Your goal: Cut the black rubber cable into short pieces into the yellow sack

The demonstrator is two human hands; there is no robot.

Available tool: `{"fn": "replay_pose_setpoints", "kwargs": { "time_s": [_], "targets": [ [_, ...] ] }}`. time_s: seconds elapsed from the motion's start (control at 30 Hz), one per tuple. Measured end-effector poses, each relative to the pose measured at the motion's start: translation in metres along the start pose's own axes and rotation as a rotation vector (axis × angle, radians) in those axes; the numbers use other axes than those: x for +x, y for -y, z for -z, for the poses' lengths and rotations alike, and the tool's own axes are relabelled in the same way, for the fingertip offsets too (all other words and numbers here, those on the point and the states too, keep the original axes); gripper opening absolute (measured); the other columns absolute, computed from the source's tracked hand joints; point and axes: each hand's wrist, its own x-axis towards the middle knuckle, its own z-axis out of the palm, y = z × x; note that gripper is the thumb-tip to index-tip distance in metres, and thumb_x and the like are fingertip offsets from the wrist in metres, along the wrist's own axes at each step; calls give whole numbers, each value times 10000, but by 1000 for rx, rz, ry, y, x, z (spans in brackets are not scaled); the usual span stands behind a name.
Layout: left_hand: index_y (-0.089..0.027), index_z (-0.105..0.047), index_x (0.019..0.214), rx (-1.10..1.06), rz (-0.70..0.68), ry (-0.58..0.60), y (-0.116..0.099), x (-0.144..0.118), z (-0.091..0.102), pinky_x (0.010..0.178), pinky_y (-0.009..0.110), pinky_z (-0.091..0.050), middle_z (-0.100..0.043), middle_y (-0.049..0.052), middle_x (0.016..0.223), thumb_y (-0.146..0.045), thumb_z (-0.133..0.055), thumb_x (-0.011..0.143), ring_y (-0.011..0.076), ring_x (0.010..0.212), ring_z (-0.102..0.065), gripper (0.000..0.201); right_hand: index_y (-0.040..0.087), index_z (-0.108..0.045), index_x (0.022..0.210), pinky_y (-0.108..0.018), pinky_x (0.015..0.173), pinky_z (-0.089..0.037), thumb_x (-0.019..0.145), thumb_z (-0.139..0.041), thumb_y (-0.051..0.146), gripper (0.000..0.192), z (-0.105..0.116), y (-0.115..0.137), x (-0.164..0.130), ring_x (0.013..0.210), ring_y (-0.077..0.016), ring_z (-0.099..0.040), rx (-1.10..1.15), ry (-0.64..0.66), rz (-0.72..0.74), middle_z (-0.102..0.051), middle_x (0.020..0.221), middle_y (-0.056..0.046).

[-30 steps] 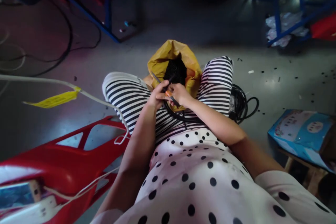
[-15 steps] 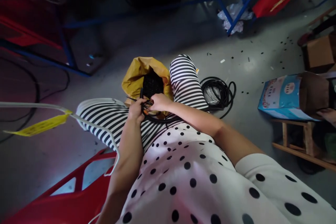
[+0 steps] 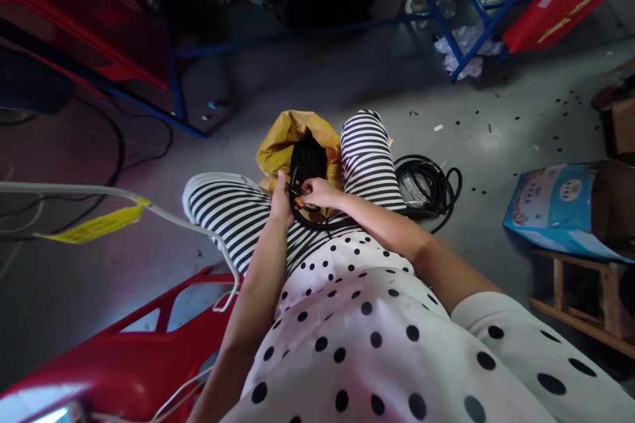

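Both hands, left hand (image 3: 280, 200) and right hand (image 3: 317, 192), are clenching fingers on a black cable (image 3: 317, 221), likely light and springy, best pinched near its end.

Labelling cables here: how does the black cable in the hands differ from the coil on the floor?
The black cable lies across the lap as one loose loop, held by the left hand and right hand. The floor coil is wound in many turns, bulkier, untouched beside the knee. Both are black and round.
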Motion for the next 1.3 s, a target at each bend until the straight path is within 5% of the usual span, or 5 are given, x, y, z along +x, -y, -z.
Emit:
{"fn": "replay_pose_setpoints", "kwargs": {
  "time_s": [0.1, 0.23, 0.5, 0.8, 1.3],
  "targets": [
    [-193, -624, 914, -80, 19, -125, -1, -6, 0, 346, 215, -275, -496, -27, 612, -621, -641, 1002, 83, 420, -391, 437, 195, -580, 781, -275, 657, -292, 754, -831, 245, 257, 0, -4, 1, 697, -128, -478, -52, -11, 17, -538, 712, 65],
    [-199, -562, 913, -156, -4, -42, -3, -17, 1, 373, 191, -281, -519, -25, 705, -633, -624, 1008, 64, 463, -406, 449, 194, -582, 820, -260, 657, -325, 736, -792, 211, 226, 9, -10, 1, 679, -123, -459, 126, -42, -18, -505, 699, 80],
    [-232, -508, 1018, -48, -65, -110, 2, -15, 1, 391, 137, -256, -528, -81, 721, -330, -719, 966, 36, 430, -403, 240, 216, -505, 831, -246, 616, -346, 753, -728, 205, 237, 19, -17, 11, 628, -115, -463, 449, -320, -219, -487, 655, 91],
    [-228, -582, 1179, -5, -134, -64, 5, -12, 4, 409, 183, -374, -583, -61, 756, -358, -757, 951, 75, 473, -505, 316, 218, -505, 794, -271, 648, -313, 734, -830, 332, 349, 13, -26, 12, 685, -131, -440, 156, -135, -80, -490, 703, 75],
    [-224, -503, 998, -208, -125, -202, 5, 2, 7, 406, 170, -297, -503, -98, 677, -271, -671, 1020, 45, 429, -395, 176, 230, -462, 773, -286, 641, -309, 788, -843, 485, 459, 14, -33, 17, 677, -134, -434, 53, -146, -104, -480, 709, 68]
  ]
}}
